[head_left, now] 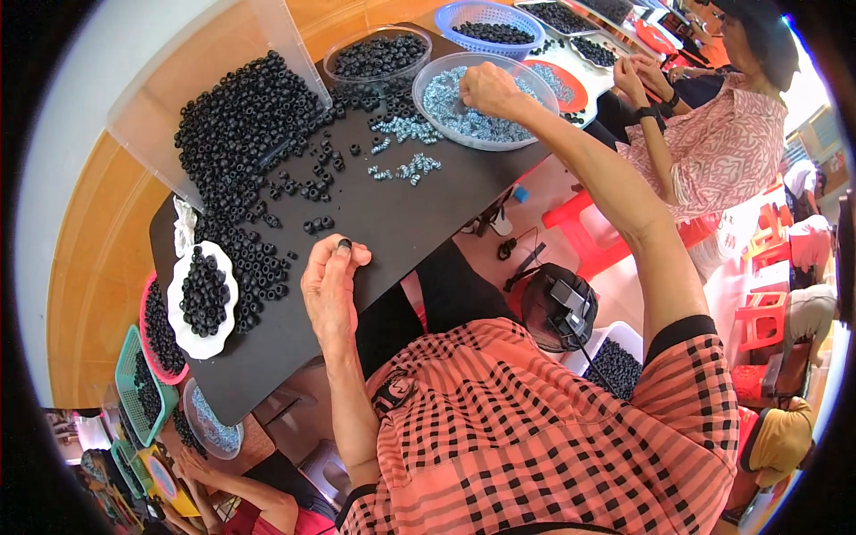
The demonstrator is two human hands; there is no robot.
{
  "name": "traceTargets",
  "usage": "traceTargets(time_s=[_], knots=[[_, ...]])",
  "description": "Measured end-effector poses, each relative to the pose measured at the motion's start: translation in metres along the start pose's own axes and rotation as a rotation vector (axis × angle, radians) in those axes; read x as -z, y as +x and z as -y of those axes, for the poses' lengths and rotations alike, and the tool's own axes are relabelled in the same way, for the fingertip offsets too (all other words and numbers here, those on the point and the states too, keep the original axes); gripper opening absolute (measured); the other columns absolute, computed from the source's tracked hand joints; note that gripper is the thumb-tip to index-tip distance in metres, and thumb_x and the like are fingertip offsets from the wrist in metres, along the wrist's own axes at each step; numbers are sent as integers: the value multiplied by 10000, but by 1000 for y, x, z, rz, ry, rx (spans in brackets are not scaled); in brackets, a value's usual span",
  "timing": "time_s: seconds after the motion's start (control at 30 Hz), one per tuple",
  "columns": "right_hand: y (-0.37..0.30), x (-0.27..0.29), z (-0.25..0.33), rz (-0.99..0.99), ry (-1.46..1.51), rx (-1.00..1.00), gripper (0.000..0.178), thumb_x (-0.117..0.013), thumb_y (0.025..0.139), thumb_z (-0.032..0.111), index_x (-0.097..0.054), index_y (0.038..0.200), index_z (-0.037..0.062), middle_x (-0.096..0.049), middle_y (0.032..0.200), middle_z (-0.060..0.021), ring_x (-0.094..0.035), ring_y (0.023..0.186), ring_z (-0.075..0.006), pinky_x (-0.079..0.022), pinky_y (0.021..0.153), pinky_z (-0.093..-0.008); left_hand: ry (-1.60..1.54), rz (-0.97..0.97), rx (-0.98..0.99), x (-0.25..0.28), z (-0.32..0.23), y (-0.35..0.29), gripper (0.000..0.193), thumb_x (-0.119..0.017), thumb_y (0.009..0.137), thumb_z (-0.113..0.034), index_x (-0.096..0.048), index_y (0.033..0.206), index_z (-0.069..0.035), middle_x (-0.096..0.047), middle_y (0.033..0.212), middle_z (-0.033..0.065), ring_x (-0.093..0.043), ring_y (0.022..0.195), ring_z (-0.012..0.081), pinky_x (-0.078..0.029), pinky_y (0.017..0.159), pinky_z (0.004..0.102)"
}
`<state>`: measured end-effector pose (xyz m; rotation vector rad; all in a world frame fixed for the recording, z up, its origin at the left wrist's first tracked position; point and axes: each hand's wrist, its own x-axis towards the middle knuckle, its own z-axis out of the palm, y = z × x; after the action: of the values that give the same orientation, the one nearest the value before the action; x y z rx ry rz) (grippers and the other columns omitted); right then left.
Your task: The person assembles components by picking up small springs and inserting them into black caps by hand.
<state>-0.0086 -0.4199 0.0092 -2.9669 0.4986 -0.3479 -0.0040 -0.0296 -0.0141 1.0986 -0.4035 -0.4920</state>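
My left hand [330, 290] is raised over the near edge of the dark table [374, 214]. Its fingertips pinch a small black round plastic piece [344, 242]. My right hand [489, 89] reaches into a clear round bowl [423, 105] of small silvery-blue metal pieces [455, 111], perhaps coils or inserts. Its fingers are curled down among them, and whatever is between the tips is hidden. Loose metal pieces [417, 167] lie on the table left of this bowl. A big heap of black round pieces with holes [241, 125] spills from a tipped clear bin [147, 116].
A white scalloped plate [230, 294] of black pieces sits at the table's left. Behind stand another clear bowl [332, 67] and a blue basket [446, 22]. A person in a patterned shirt [722, 134] works at right; another person's arms [232, 486] show at lower left.
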Motion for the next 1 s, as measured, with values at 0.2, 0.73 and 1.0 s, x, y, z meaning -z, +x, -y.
traceTargets(time_s=[0.2, 0.73, 1.0], knots=[[3, -7, 2, -34, -69, -93, 144, -631, 747, 186, -712, 796, 78, -669, 826, -221, -660, 806, -392, -538, 738, -463, 2, -2, 6, -2, 0, 0, 131, -523, 932, -66, -598, 1009, 8, -635, 872, 78, -597, 825, 140, -472, 834, 290], [-69, 36, 144, 245, 1143, 104, 98, -585, 801, 105, -642, 847, 39, -602, 740, 13, -541, 679, -64, -443, 619, -229, -10, -46, 44, -3, -2, 1, 141, -499, 938, -45, -588, 1027, 19, -640, 895, 93, -607, 844, 147, -473, 851, 303], [-79, 4, 184, 637, 1464, 171, 97, -559, 795, 28, -622, 869, 25, -604, 780, 11, -530, 686, -64, -433, 635, -230, 8, -97, 69, -10, -7, 1, 152, -489, 957, -69, -590, 1029, 19, -666, 871, 85, -622, 833, 129, -481, 839, 275]])
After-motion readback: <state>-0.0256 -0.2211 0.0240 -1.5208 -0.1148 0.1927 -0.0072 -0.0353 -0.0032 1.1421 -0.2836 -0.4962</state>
